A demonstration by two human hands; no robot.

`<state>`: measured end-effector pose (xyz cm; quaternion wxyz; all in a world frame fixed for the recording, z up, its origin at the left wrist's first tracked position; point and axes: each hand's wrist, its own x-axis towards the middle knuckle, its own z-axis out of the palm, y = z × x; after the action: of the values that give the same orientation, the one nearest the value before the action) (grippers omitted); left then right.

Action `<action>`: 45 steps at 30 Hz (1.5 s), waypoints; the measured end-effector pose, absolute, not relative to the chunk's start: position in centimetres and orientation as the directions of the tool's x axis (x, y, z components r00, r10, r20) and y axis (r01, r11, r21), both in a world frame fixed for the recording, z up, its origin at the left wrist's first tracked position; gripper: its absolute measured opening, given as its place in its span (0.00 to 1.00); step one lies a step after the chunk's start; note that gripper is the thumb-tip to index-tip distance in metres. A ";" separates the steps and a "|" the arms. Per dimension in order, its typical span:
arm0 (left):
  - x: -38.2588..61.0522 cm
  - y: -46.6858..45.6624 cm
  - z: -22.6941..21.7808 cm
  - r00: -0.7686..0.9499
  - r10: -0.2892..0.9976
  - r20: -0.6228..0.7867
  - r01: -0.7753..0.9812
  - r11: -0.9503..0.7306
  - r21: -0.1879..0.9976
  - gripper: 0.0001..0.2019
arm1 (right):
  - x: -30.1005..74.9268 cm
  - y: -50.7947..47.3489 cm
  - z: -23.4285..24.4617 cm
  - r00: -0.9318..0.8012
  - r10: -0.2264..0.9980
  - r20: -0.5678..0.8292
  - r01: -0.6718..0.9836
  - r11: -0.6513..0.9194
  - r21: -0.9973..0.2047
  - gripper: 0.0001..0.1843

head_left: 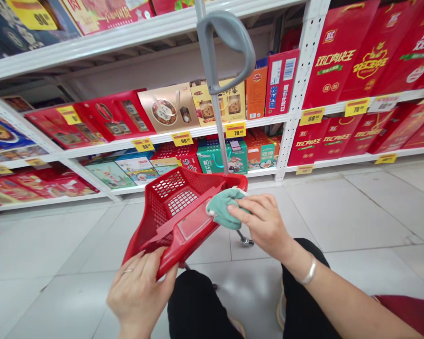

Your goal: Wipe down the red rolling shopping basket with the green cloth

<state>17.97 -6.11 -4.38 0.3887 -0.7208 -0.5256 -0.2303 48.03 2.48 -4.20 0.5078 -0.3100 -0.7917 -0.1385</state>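
A red plastic shopping basket (155,202) with perforated walls stands tilted in front of me, with a grey pull handle (212,56) rising on a metal pole from its far right corner. My left hand (141,287) is closed round the near left corner of its rim, fingers over the edge. In my right hand (263,219) is a bunched green cloth (226,207), pressed against the right part of the near rim, beside a flat pale label panel. The fingers lie on top of the cloth and hide part of it. The basket's underside is mostly out of sight.
White metal shelving (284,136) with boxed goods and yellow price tags runs along the back. Red gift bags (332,56) fill the right shelves. A caster wheel (245,241) shows on the grey tiled floor (339,212). My knees (201,306) are close below the basket.
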 end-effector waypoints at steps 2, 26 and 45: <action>17.1 -6.4 -4.3 0.344 0.576 0.741 0.938 -0.170 -0.303 0.10 | 49.4 3.3 -4.5 -0.251 0.383 0.889 0.698 0.708 -0.108 0.23; 20.9 -7.7 -4.7 -0.066 0.756 0.651 0.986 0.151 -0.076 0.32 | 44.3 -0.9 -1.3 -0.389 0.285 0.876 0.527 0.849 -0.042 0.11; 15.2 -7.6 -4.5 0.214 0.604 0.768 0.947 0.063 -0.314 0.36 | 51.2 3.4 -3.9 -0.087 0.507 0.857 0.740 0.609 -0.285 0.21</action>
<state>15.24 -7.58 -4.47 0.4239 -0.6537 -0.5933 -0.2026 51.20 3.43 -3.90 0.5228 -0.4278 -0.7289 -0.1111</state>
